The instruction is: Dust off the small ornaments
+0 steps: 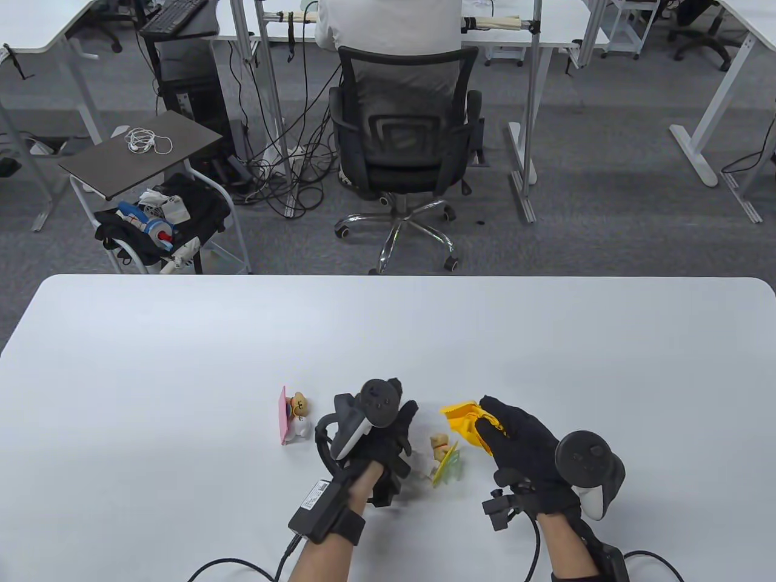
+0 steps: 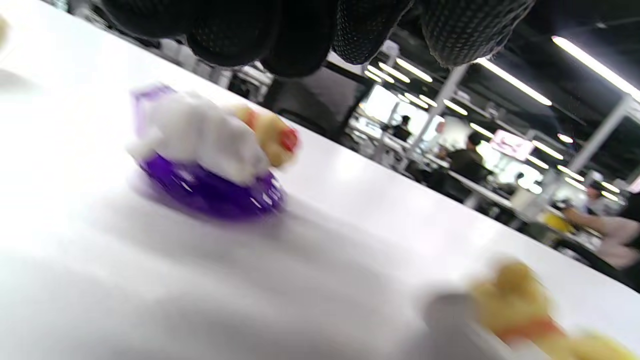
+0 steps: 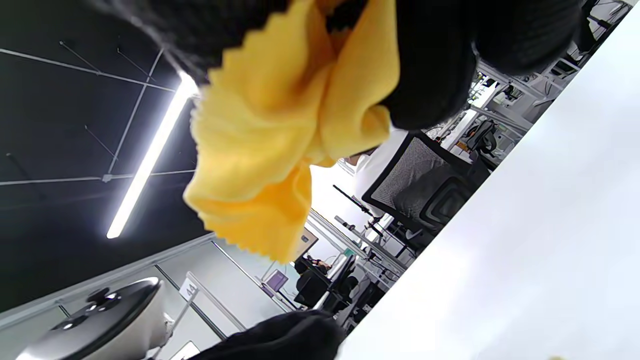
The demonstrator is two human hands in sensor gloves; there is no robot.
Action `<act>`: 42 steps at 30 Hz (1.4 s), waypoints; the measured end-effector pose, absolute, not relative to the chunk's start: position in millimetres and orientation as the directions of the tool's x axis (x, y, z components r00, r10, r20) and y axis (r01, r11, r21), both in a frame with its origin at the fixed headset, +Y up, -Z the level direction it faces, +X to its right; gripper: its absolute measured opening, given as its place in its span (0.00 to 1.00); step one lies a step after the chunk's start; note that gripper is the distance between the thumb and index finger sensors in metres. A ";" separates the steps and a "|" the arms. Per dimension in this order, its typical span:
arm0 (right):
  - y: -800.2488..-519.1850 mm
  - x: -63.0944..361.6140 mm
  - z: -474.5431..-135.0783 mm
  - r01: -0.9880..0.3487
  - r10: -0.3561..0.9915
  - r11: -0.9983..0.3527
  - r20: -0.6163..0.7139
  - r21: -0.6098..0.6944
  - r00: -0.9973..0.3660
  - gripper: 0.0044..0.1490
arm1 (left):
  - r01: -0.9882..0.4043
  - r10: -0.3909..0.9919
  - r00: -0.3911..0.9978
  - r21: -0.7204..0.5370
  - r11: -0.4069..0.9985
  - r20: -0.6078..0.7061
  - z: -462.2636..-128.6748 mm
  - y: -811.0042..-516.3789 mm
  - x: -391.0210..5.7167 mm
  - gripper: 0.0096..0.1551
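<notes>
A yellow cloth is gripped by the right hand. The left hand, at its 9 o'clock, is curled over the table; any grip cannot be told

The left hand covers whatever lies under its palm in the table view. Its wrist view smears the purple-based ornament; another ornament is cut off by the bottom edge.

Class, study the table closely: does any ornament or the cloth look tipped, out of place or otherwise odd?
One does. The bear ornament with the pink card lies tipped on its side on the white table, left of the left hand. The yellow cloth is bunched in the right hand, as expected. The purple-based ornament is too blurred to judge.
</notes>
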State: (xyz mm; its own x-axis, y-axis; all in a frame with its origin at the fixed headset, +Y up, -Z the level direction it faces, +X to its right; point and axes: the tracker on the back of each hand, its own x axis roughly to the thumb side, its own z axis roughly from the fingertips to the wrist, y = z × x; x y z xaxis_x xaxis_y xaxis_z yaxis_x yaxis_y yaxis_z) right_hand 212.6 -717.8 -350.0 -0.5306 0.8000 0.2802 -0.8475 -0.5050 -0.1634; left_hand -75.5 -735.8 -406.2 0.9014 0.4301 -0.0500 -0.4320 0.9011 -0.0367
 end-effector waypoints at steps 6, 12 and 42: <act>-720.1 208.2 -353.8 -0.821 0.785 -0.561 0.246 -0.109 -0.569 0.33 | -0.357 0.329 0.930 -0.192 0.914 -0.162 -430.1 -751.0 -86.9 0.50; -725.5 206.6 -360.2 -0.797 0.773 -0.601 0.212 -0.054 -0.598 0.27 | -0.196 0.158 0.977 -0.310 0.930 -0.145 -445.4 -771.1 -72.2 0.52; -724.2 170.9 -347.4 -0.775 0.693 -0.632 0.430 -0.023 -0.579 0.37 | -0.893 0.919 0.390 -0.267 0.363 -0.052 -362.9 -739.2 -97.9 0.40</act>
